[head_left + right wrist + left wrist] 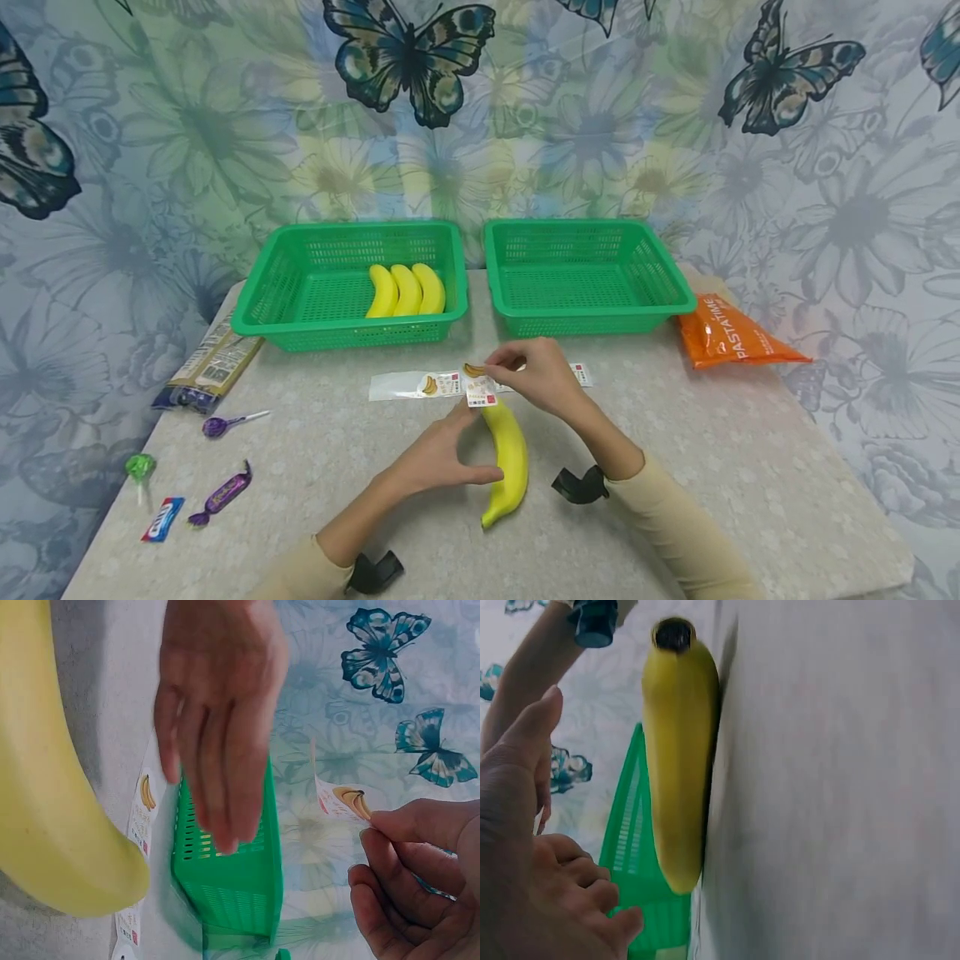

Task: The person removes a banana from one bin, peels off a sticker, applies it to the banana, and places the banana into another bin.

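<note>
A single banana [507, 462] lies on the table [750, 467], in front of the two green baskets and just in front of a sticker strip [427, 385] that lies flat between the banana and the baskets. The left hand [438, 454] rests beside the banana with fingers fairly straight, thumb against its side, steadying it rather than gripping. The right hand [536, 375] hovers over the banana's far tip, thumb and forefinger pinched on a small banana-printed sticker [343, 802] (the right wrist view shows it held by one edge, hanging free). The left basket [300, 321] behind the banana holds three bananas [406, 290]; the right basket [525, 317] looks bare. Likely risks: the loose sticker could fold onto itself or cling to the fingers, since only an edge is held. The banana could also roll on its curve under pressure, the left hand merely resting against it, so the label lands crooked.
</note>
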`<state>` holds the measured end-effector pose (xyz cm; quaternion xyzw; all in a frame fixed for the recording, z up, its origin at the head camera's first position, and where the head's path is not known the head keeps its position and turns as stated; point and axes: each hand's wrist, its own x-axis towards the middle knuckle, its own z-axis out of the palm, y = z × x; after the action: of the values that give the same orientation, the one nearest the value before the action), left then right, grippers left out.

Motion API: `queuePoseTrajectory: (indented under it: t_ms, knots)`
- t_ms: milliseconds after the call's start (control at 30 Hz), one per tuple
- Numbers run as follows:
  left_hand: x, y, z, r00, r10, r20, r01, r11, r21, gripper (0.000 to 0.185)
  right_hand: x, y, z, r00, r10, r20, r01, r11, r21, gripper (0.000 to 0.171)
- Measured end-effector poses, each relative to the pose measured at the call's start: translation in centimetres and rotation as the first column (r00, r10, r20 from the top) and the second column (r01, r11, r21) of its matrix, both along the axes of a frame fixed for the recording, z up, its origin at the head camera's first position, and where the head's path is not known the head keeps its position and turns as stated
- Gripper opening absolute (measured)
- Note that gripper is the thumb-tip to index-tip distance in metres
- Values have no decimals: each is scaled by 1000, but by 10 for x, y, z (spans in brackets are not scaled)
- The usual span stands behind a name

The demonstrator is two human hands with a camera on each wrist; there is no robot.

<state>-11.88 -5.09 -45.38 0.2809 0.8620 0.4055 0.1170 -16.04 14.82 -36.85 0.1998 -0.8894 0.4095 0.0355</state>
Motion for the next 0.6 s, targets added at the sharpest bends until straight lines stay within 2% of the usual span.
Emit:
queuePoseTrajectory:
  t_ms: [133, 300, 433, 600]
  knots:
    - [1, 9, -10, 999, -29, -20, 29, 1000, -1, 111, 4, 4, -1, 1000, -10, 2, 10, 1000, -15, 10]
    - [1, 12, -21, 997, -33, -68, 28, 997, -73, 114, 9, 11, -3, 1000, -26, 13, 27, 999, -20, 8]
    - [1, 13, -25, 995, -29, -90, 18, 992, -123, 114, 13, 17, -5, 998, -48, 41, 49, 999, -14, 10]
    - [0, 13, -27, 995, -39, -89, 26, 990, -140, 115, 18, 23, -11, 992, -56, 113, 57, 998, -1, 13]
